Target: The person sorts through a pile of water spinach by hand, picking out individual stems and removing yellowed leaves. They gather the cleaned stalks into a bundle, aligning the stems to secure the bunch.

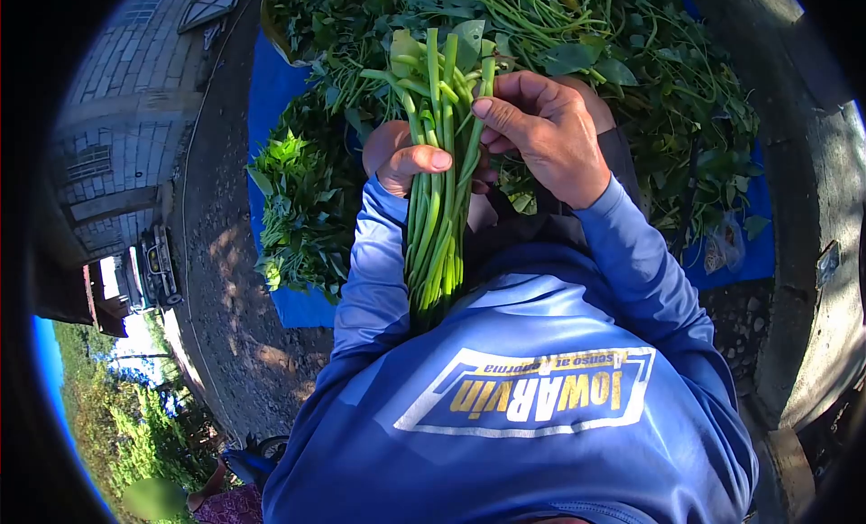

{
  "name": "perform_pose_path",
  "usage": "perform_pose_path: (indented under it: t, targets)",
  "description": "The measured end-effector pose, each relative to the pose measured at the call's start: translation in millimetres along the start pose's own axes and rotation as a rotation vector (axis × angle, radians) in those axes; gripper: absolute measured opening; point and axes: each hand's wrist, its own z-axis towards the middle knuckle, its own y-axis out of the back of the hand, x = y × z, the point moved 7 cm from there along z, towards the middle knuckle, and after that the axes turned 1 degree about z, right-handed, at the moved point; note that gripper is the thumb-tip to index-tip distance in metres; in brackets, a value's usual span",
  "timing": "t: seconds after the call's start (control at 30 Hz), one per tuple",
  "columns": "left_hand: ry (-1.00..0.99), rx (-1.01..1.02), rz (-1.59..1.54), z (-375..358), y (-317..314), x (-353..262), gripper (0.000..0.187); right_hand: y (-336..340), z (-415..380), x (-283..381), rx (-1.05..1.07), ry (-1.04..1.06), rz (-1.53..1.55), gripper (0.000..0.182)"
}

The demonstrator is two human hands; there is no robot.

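A bundle of long green stems [437,208] hangs upright before my chest, cut ends up, lower end close to my shirt. My left hand [415,163] is wrapped round the bundle, its thumb across the front. My right hand [541,127] pinches one stem at the bundle's upper right between thumb and fingers; some of its fingertips are hidden. Beyond my hands lies a large heap of leafy greens [667,100]. Left of my left forearm is a pile of leafy bunches [302,199] on a blue sheet [302,309].
A concrete edge [816,217] runs down the right side, near a clear plastic bag [724,246]. On the left are a rough path [239,280], a block wall [117,109] and a parked vehicle [155,267]. Part of a person [230,504] shows at the bottom left.
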Motion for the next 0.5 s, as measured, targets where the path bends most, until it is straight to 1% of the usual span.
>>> perform_pose_path:
  t: [0.03, 0.1, 0.13, 0.17, 0.2, 0.23, 0.33, 0.37, 0.4, 0.47, 0.5]
  targets:
    - [0.027, 0.009, -0.018, 2.7, -3.1, 2.1, 0.083, -2.1, 3.4, 0.6, 0.010, 0.053, -0.029, 0.033]
    - [0.016, 0.075, 0.036, 2.8, -16.5, -1.6, 0.083, -2.3, 12.5, 0.5, 0.027, 0.159, -0.094, 0.035]
    - [0.006, 0.109, 0.064, 2.2, -28.8, -8.9, 0.083, 1.2, 18.2, 2.0, 0.006, 0.253, -0.211, 0.036]
    - [0.053, 0.152, 0.076, 0.3, -36.7, -14.1, 0.079, 2.8, 24.1, 3.2, -0.013, 0.346, -0.324, 0.036]
    - [0.006, 0.104, 0.070, -0.5, -35.3, -16.6, 0.077, 3.1, 27.0, 5.2, -0.032, 0.438, -0.434, 0.037]
    - [-0.042, 0.055, 0.065, -1.6, -34.3, -17.5, 0.075, 4.4, 32.7, -2.7, 0.030, 0.290, -0.239, 0.036]
    - [-0.075, -0.009, 0.041, -1.9, -15.8, -18.4, 0.069, 28.7, 26.4, 12.3, -0.229, 0.406, 0.029, 0.035]
    - [-0.097, -0.027, 0.052, -3.0, -11.7, -22.3, 0.068, 46.3, 24.1, 18.2, -0.352, 0.437, -0.065, 0.028]
    - [-0.119, -0.044, 0.064, -3.3, -8.0, -25.8, 0.067, 59.1, 17.4, 17.5, -0.401, 0.320, -0.167, 0.028]
    - [-0.168, -0.030, -0.164, -2.7, -6.2, -21.9, 0.063, 56.6, 10.8, 2.2, -0.171, -0.152, -0.352, 0.038]
    - [-0.155, 0.032, -0.190, -0.3, 3.9, -19.1, 0.064, 42.8, 11.6, -12.3, -0.048, -0.179, -0.361, 0.049]
